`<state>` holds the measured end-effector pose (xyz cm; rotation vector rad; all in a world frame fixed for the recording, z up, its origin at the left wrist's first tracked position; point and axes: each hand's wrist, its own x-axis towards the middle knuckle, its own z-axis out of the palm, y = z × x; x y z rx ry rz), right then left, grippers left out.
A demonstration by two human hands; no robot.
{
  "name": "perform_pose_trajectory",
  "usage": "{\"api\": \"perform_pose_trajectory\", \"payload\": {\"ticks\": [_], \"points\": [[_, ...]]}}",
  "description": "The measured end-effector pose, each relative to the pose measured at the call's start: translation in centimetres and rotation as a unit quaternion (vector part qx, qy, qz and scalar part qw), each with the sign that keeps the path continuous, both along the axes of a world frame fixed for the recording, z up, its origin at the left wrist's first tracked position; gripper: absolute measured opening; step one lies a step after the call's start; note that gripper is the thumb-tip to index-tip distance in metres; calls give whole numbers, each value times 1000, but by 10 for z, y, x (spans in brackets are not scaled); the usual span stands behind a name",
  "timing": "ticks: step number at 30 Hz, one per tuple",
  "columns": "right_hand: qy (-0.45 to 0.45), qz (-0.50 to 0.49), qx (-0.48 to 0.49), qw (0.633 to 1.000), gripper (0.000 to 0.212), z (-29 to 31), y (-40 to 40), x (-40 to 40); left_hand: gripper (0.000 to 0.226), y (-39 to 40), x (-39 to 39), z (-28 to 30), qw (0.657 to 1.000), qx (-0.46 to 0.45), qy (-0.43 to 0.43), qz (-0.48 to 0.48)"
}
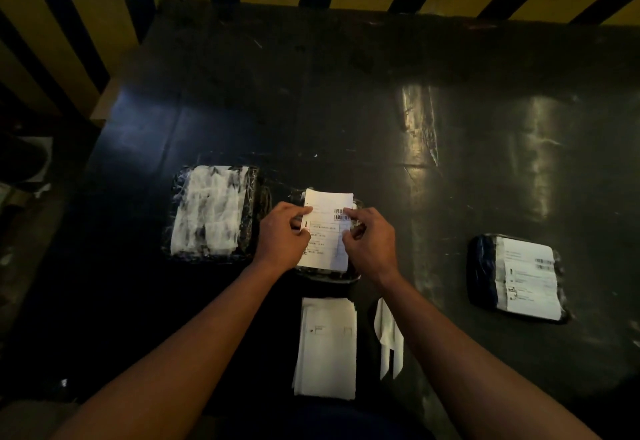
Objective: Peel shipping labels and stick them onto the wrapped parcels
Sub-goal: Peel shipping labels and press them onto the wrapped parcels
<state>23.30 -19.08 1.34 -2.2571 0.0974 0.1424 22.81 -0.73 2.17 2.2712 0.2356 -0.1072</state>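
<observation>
**Inspector:** Worktop (346, 110) carries three wrapped parcels: unlabelled (211, 211) at left, labelled (519, 276) at right, middle parcel (329, 275) under work.

**Clerk:** Why both hands?

**Inspector:** Left hand (285, 235) and right hand (369, 242) each pinch a side edge of the shipping label (327, 231), likely to square it over that parcel. Label stack (327, 346) lies nearer the body.

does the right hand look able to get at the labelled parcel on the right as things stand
Probably yes, once freed: the right hand is pinching the label, but bare table lies between it and the labelled parcel.
</observation>
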Motion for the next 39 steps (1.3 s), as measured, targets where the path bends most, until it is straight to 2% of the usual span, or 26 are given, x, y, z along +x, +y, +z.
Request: {"api": "perform_pose_trajectory", "payload": {"ticks": [10, 17, 21, 24, 27, 31, 33, 36, 39], "points": [[16, 53, -70, 996, 51, -11, 5, 3, 46, 0, -1, -5, 999, 28, 14, -37], [12, 47, -165, 985, 55, -13, -3, -1, 53, 3, -8, -5, 990, 129, 8, -53], [-67, 90, -214, 970, 49, -13, -11, -17, 57, 2, -24, -2, 978, 154, -10, -139], [-106, 192, -230, 948, 54, -18, -6, -31, 64, 0, -34, -8, 965, 174, 19, -197], [-73, 268, -269, 922, 64, -25, 1, -32, 66, 0, -35, -10, 945, 219, 42, -238], [-48, 290, -300, 907, 66, -22, 12, -12, 66, -1, -38, -8, 926, 263, 37, -267], [-32, 299, -311, 902, 65, -18, 17, 1, 65, 0, -38, -11, 929, 261, 39, -261], [-3, 293, -338, 895, 75, -18, 11, 11, 66, 2, -38, -12, 938, 236, 34, -250], [33, 241, -333, 911, 86, -18, -9, 13, 67, 3, -37, -10, 947, 210, 36, -242]]}}
